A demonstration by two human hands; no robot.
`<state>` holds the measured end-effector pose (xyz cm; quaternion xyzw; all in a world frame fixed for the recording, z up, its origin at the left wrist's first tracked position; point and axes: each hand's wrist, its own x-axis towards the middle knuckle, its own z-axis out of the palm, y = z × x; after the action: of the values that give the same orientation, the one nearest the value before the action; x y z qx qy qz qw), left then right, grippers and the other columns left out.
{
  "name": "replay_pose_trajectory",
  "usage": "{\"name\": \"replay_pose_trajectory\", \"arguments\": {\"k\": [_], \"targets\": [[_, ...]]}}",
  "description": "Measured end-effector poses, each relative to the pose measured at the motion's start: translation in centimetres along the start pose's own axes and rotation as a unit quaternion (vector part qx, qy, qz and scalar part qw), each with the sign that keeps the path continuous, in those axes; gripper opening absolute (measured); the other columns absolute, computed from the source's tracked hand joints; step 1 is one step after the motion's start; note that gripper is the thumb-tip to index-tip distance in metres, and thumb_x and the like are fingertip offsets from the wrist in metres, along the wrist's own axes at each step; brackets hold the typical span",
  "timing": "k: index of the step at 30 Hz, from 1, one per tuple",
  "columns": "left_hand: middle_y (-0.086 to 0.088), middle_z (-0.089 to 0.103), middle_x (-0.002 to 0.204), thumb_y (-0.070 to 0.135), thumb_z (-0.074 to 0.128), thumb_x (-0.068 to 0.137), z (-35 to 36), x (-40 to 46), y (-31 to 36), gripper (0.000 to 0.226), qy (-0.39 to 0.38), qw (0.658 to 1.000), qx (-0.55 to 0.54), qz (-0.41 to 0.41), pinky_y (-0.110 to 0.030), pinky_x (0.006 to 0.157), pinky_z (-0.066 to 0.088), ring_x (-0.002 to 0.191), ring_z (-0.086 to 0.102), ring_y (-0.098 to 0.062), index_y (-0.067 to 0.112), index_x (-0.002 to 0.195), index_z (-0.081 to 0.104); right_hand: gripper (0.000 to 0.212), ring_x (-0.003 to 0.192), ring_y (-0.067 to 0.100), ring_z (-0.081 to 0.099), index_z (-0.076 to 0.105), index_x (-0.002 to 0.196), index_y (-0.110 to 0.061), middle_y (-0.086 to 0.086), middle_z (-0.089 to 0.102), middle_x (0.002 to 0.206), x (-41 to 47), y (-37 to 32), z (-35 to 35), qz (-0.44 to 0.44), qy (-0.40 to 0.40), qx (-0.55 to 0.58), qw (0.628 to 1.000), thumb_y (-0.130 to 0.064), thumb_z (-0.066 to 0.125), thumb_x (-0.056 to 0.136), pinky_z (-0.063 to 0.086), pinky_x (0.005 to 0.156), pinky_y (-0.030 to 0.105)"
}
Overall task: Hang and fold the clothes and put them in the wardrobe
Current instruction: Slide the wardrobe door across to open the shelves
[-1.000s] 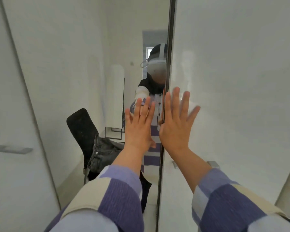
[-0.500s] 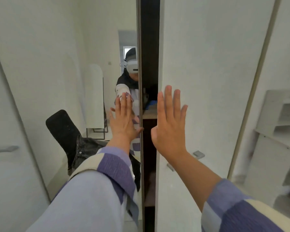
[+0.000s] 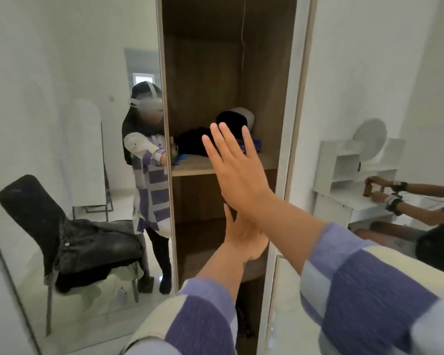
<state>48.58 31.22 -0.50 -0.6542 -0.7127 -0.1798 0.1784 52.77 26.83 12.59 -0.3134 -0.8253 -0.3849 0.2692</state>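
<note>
The wardrobe (image 3: 205,73) stands open in the middle and shows a brown wooden inside. A shelf (image 3: 198,167) in it carries dark bundled items (image 3: 198,142) and a round black and white object (image 3: 237,117). My right hand (image 3: 235,167) is raised in front of the opening, fingers straight and spread, holding nothing. My left hand (image 3: 241,237) sits lower, under my right wrist, thumb up; its fingers are hidden. Dark jeans (image 3: 95,242) lie on a black chair (image 3: 28,201), seen as a reflection in the left mirrored door (image 3: 75,73).
The mirror also reflects me in a purple and cream checked top. The pale edge of the right door (image 3: 290,149) stands beside my right arm. Further right are a white vanity (image 3: 354,170) and another person's arms (image 3: 408,201) holding a small bottle.
The narrow gap between the doors has widened into a broad opening that shows the shelf. My hands, pressed side by side on the doors before, now cross in front of the opening.
</note>
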Motion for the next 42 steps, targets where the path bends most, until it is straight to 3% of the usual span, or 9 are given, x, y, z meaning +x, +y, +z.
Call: {"name": "replay_pose_trajectory", "arguments": {"k": [4,7,10,19,23,28,32,37,42], "targets": [[-0.005,0.007,0.159,0.044,0.023,0.099,-1.1,-0.3,3.7,0.058,-0.063,0.995,-0.036,0.067,-0.057,0.11,-0.014,0.146,-0.003,-0.027,0.022,0.151,0.011,0.075,0.145,0.035,-0.013,-0.003,0.151,-0.008,0.02,-0.009,0.157,-1.4,4.7,0.9,0.063,-0.109,-0.145,0.981,-0.029,0.043,0.095,-0.012,0.111,0.058],[-0.003,-0.012,0.159,0.047,0.012,0.099,-1.9,0.6,6.3,0.061,-0.097,0.99,-0.042,0.097,-0.057,0.11,-0.017,0.144,-0.019,-0.024,0.022,0.151,-0.009,0.09,0.144,0.037,-0.015,-0.006,0.15,-0.006,0.023,-0.012,0.156,-3.8,8.0,2.0,0.117,-0.17,-0.182,0.961,-0.046,0.049,0.091,-0.013,0.109,0.062],[-0.002,-0.016,0.158,0.042,0.013,0.101,-1.6,1.3,9.7,0.058,-0.114,0.984,-0.077,0.114,-0.058,0.109,-0.016,0.144,-0.021,-0.023,0.023,0.151,-0.009,0.092,0.144,0.039,-0.015,-0.007,0.15,-0.005,0.024,-0.011,0.156,-6.2,10.8,3.0,0.128,-0.217,-0.223,0.942,-0.054,0.042,0.09,-0.015,0.108,0.063],[0.006,-0.028,0.155,0.054,0.012,0.097,1.8,4.2,19.6,0.068,-0.138,0.973,-0.17,0.073,-0.056,0.112,-0.016,0.141,-0.029,-0.017,0.025,0.147,-0.021,0.083,0.145,0.038,-0.012,-0.003,0.149,-0.002,0.023,-0.007,0.157,-11.3,20.2,6.0,0.107,-0.224,-0.291,0.924,-0.053,0.029,0.093,-0.018,0.107,0.061],[0.007,-0.033,0.152,0.077,-0.019,0.06,3.4,6.1,24.1,0.1,-0.144,0.967,-0.208,0.028,-0.055,0.11,-0.016,0.14,-0.03,-0.014,0.026,0.146,-0.025,0.084,0.145,0.035,-0.015,-0.005,0.149,-0.002,0.02,-0.011,0.157,-13.9,25.0,7.9,0.079,-0.197,-0.291,0.933,-0.057,0.025,0.093,-0.017,0.11,0.059],[0.012,-0.038,0.149,0.065,0.013,0.092,5.0,8.4,28.6,0.072,-0.153,0.96,-0.232,0.001,-0.056,0.114,-0.009,0.143,-0.023,-0.011,0.033,0.145,-0.025,0.073,0.145,0.029,-0.019,-0.01,0.149,-0.008,0.014,-0.018,0.157,-16.6,31.0,11.0,0.057,-0.161,-0.276,0.946,-0.048,0.018,0.095,-0.018,0.11,0.056],[0.014,-0.037,0.149,0.063,0.029,0.092,6.7,9.8,31.4,0.08,-0.162,0.953,-0.257,-0.005,-0.057,0.114,0.0,0.146,-0.013,-0.014,0.035,0.143,-0.027,0.066,0.145,0.029,-0.018,-0.012,0.148,-0.01,0.011,-0.016,0.158,-18.4,35.1,13.0,0.029,-0.143,-0.264,0.953,-0.044,0.013,0.097,-0.018,0.11,0.057],[0.016,-0.051,0.136,0.064,0.04,0.088,9.0,10.0,31.7,0.095,-0.161,0.948,-0.268,-0.05,-0.061,0.113,0.005,0.142,-0.025,-0.019,0.035,0.127,-0.042,0.067,0.145,0.035,-0.015,-0.008,0.149,-0.008,0.015,-0.013,0.158,-18.4,35.2,14.0,-0.024,-0.12,-0.287,0.95,-0.043,0.011,0.095,-0.013,0.11,0.062],[0.017,-0.046,0.142,0.066,0.039,0.086,10.1,10.1,30.5,0.099,-0.17,0.945,-0.269,-0.078,-0.062,0.113,0.006,0.144,-0.02,-0.015,0.031,0.134,-0.039,0.065,0.145,0.035,-0.014,-0.006,0.15,-0.008,0.015,-0.011,0.158,-18.4,35.6,14.5,-0.04,-0.107,-0.298,0.948,-0.041,0.013,0.097,-0.013,0.109,0.063]]}}
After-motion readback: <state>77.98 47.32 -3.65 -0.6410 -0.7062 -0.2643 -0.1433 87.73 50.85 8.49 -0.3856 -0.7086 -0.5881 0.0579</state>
